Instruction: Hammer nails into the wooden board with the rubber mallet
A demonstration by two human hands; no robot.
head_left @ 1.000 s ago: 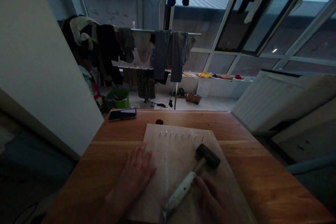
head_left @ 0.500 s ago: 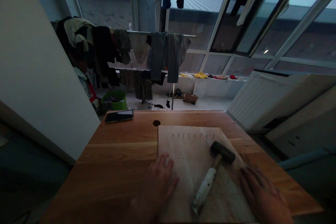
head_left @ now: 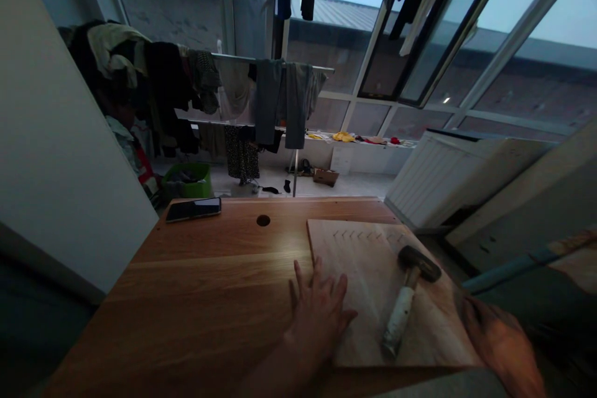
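Observation:
A pale wooden board lies on the table, with a row of several thin nails standing along its far edge. On the board's right half rests a hammer, dark head away from me and white-wrapped handle toward me. My left hand is spread over the board's left edge, fingers apart and holding nothing. At the board's right edge, my right hand has its fingers bent around the side; part of them is hidden. Neither hand touches the hammer.
A phone lies at the far left of the wooden table, left of a round dark hole. Beyond stand a clothes rack with laundry and a green basket. A white panel rises at left.
The board has slid to the right across the table, carrying the hammer and nails. Both hands have moved right with it, and the left fingers have spread wider. The view has shifted slightly.

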